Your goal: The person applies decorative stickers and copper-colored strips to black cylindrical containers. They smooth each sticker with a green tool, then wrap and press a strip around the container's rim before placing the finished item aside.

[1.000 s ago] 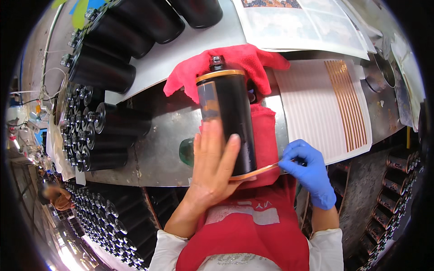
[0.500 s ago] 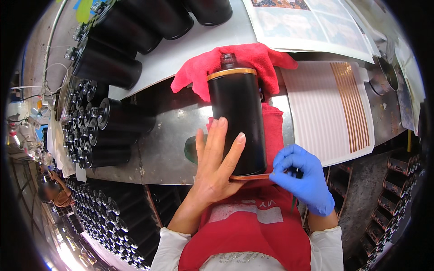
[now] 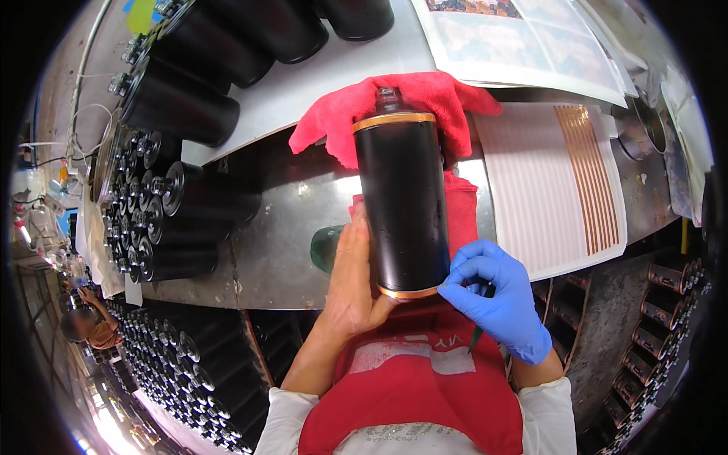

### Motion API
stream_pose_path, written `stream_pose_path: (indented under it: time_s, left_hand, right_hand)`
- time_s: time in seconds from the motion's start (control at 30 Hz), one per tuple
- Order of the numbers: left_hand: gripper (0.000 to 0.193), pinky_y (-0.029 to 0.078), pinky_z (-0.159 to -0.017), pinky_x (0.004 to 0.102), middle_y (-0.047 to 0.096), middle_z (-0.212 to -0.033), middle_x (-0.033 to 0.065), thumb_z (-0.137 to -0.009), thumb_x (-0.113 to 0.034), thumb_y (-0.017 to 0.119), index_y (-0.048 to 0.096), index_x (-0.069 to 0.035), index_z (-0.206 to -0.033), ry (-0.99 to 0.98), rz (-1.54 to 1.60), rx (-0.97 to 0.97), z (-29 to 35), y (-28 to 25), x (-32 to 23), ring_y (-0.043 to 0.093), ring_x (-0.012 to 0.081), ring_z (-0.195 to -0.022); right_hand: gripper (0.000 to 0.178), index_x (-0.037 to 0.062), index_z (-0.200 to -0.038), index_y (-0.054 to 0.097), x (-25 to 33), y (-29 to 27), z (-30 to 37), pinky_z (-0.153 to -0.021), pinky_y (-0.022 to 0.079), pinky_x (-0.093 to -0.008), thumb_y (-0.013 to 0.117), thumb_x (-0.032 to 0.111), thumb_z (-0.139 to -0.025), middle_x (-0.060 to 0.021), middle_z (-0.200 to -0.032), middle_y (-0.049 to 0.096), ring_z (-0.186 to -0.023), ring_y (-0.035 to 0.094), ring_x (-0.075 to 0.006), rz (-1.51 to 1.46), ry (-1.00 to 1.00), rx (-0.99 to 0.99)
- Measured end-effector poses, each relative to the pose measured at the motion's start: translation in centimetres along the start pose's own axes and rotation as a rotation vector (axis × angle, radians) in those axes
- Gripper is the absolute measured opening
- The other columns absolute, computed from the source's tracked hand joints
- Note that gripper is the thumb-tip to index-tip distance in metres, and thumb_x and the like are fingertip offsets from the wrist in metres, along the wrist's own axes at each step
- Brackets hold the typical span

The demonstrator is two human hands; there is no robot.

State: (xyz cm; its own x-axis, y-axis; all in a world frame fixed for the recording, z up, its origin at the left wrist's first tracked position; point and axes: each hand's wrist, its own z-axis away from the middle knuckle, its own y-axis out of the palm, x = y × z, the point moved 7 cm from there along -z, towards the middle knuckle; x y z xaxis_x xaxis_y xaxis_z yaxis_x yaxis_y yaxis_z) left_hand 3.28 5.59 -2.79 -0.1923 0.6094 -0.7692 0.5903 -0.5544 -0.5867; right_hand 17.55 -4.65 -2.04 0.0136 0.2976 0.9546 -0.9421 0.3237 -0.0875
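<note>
A black bottle [image 3: 402, 201] with a clear glass neck lies with its neck away from me, propped on red cloths [image 3: 460, 216]. One shiny copper strip [image 3: 394, 121] circles its shoulder, and another copper strip [image 3: 407, 293] runs along its base edge. My left hand [image 3: 351, 280] holds the bottle's lower left side, fingers together along the wall and thumb at the base. At the base's right corner, my blue-gloved right hand [image 3: 489, 296] pinches the end of the lower strip. A slim dark green tool [image 3: 475, 339] pokes out below that hand.
A sheet of copper strips [image 3: 584, 182] lies on the right of the metal table [image 3: 280, 201]. A green rounded object [image 3: 324, 249] is left of the bottle. Several black bottles [image 3: 182, 102] lie at left; more fill racks on both sides. A person [image 3: 95, 326] is far left.
The bottle has shifted slightly right and turned. My left fingers have gone from spread across its front to together at its side. The lower strip now lies against the base edge.
</note>
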Motion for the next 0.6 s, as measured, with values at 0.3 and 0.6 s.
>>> stream_pose_path:
  time_s: [0.3,0.6]
  left_hand:
    - [0.091,0.025,-0.104,0.056,0.013,-0.141,0.0412,-0.067,-0.025,0.081,0.031,0.007,-0.137,0.189,-0.378,0.028,-2.5,1.0,-4.3,0.02,0.0553,-0.131]
    - [0.114,0.024,-0.106,0.0506,0.006,-0.142,0.0412,-0.063,-0.036,0.082,0.013,0.005,-0.143,0.188,-0.065,-0.04,-0.6,0.5,-1.1,0.016,0.0536,-0.133]
  right_hand:
    - [0.006,0.0027,-0.077,0.064,0.0,-0.4,0.0,-0.057,0.045,-0.0175,0.069,0.004,-0.077,-0.0023,-0.089,0.055,-0.068,0.054,-0.0052,0.052,-0.02,-0.019]
    - [0.008,0.0025,-0.076,0.062,-3.0,-1.8,0.1,-0.055,0.04,-0.0172,0.07,0.002,-0.075,-0.0015,-0.087,0.055,-0.067,0.049,-0.0031,-0.061,0.058,-0.108]
